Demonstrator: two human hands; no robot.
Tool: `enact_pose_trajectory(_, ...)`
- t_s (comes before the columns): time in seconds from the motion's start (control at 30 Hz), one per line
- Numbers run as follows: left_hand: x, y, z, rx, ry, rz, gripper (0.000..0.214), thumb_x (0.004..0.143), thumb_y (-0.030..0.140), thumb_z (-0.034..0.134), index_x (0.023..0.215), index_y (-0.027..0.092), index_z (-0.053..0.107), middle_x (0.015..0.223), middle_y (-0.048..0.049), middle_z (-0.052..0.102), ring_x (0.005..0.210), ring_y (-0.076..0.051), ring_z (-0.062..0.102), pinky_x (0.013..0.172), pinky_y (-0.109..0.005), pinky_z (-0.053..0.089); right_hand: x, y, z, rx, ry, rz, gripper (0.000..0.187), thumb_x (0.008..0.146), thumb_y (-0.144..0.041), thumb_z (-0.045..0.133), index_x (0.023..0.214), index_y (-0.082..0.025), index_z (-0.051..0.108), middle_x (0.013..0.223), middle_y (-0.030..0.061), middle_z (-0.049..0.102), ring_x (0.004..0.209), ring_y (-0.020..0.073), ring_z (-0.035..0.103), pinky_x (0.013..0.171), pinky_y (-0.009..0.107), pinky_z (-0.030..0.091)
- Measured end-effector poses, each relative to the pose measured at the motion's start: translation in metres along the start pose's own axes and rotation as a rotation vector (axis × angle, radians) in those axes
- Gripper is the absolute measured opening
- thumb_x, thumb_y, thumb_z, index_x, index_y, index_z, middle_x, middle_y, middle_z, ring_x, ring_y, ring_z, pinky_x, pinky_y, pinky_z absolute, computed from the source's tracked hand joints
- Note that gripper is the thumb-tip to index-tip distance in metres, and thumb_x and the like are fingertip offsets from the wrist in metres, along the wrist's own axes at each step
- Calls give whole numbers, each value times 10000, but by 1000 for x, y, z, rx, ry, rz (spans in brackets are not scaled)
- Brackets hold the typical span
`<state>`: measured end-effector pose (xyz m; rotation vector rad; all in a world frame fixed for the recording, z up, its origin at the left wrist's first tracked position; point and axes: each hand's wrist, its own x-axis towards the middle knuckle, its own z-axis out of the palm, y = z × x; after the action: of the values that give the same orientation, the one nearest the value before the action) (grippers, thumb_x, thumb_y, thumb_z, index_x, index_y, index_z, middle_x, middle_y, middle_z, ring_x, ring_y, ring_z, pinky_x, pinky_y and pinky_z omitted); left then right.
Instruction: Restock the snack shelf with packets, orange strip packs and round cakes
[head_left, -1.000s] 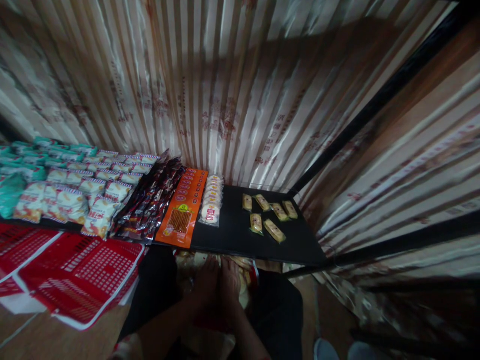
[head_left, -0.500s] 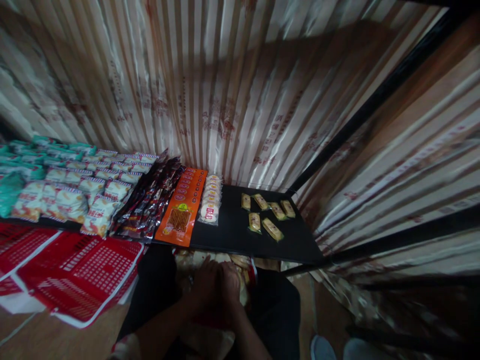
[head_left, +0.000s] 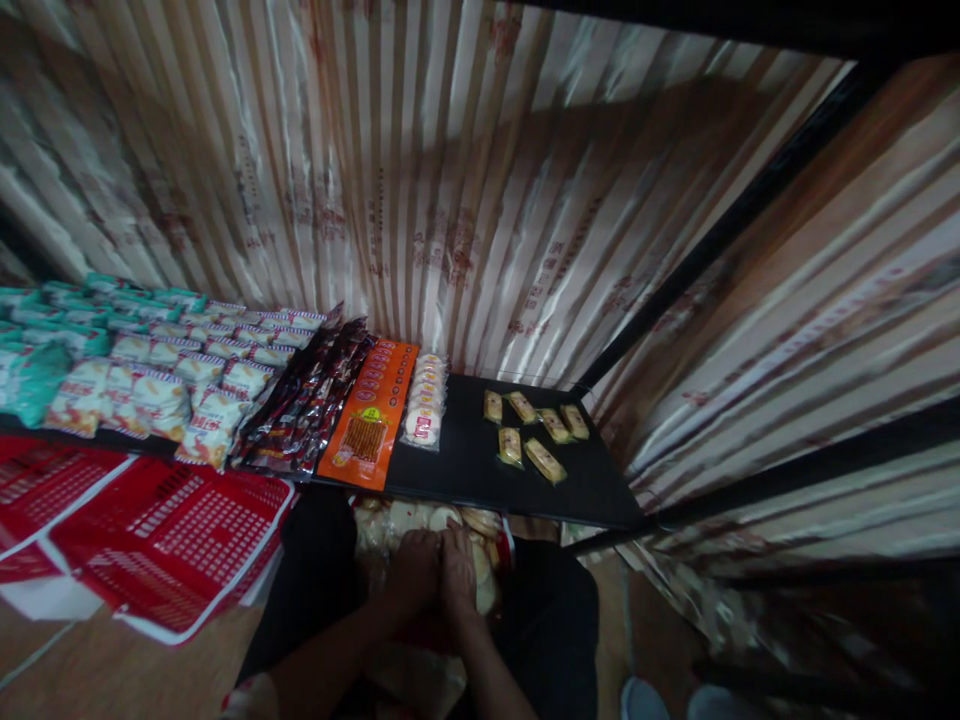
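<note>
My left hand (head_left: 412, 572) and my right hand (head_left: 458, 572) are side by side, fingers curled down into a pile of pale snack packets (head_left: 420, 522) in a container on my lap, just below the shelf's front edge. What the fingers grip is hidden in the dim light. On the black shelf (head_left: 465, 470) above lie several small yellow wrapped bars (head_left: 534, 432), a row of round white packets (head_left: 425, 400) and an orange packet (head_left: 369, 418).
Dark red packets (head_left: 304, 410), white-and-orange snack bags (head_left: 161, 385) and green packets (head_left: 67, 312) fill the shelf's left part. Red plastic baskets (head_left: 165, 540) lie at lower left. Striped sheeting (head_left: 450, 180) backs the shelf; black frame bars (head_left: 750, 200) run at right.
My two hands have drawn closer together and curled tighter into the packets on my lap. The view has tilted slightly; the shelf goods have not moved.
</note>
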<state>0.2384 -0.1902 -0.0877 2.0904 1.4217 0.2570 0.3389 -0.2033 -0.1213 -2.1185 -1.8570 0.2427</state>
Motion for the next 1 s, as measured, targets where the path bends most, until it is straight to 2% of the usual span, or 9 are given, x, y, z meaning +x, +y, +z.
enact_pose_trajectory(0.1,-1,5,1,-13,0,-21,361,828,135,302,1083,141,558,1128,-92,589,1037,-188,509,963,-315,346,-1,2,1,53,-10,8,410,764,-47,320,1016,-168,620,1150,92,602,1124,185,502,976,302,348)
enact_pose_trajectory(0.2,-1,8,4,-31,4,-28,361,822,131,296,1047,131,578,1085,-98,606,1019,-188,519,965,-304,343,-1,2,1,106,-11,18,438,766,-60,329,1104,-159,589,1149,95,610,1107,179,523,958,280,375)
enact_pose_trajectory(0.33,-2,10,7,-65,22,-36,363,809,119,307,1033,99,591,1028,-116,626,994,-197,528,955,-307,352,-2,1,-5,168,-100,35,463,765,-70,342,1162,-125,573,1203,103,589,1147,184,506,992,276,355)
enact_pose_trajectory(0.47,-5,12,4,-114,69,-28,356,795,94,308,979,94,613,992,-117,638,969,-197,539,948,-316,357,-5,-3,-20,254,-150,80,465,768,-78,366,1181,-128,575,1227,92,578,1153,172,513,994,241,348)
enact_pose_trajectory(0.67,-8,13,-4,-195,166,-12,302,787,129,333,911,141,608,957,-100,625,954,-198,537,911,-318,389,-6,-15,-50,201,-210,123,451,819,-112,353,1237,-110,524,1131,142,632,1004,210,616,838,252,446)
enact_pose_trajectory(0.87,-10,9,-8,-273,256,87,350,756,119,351,1024,159,573,1019,-90,600,993,-193,520,936,-329,391,1,-18,-66,201,-163,138,415,854,-163,327,1199,-101,549,1115,160,636,1019,214,603,862,278,430)
enact_pose_trajectory(1.0,-11,7,-15,-252,300,78,414,760,102,337,1113,143,549,1090,-101,575,1058,-193,496,978,-326,370,5,-15,-75,282,-128,154,404,854,-214,357,1190,-111,556,1070,158,656,1007,218,606,870,298,427)
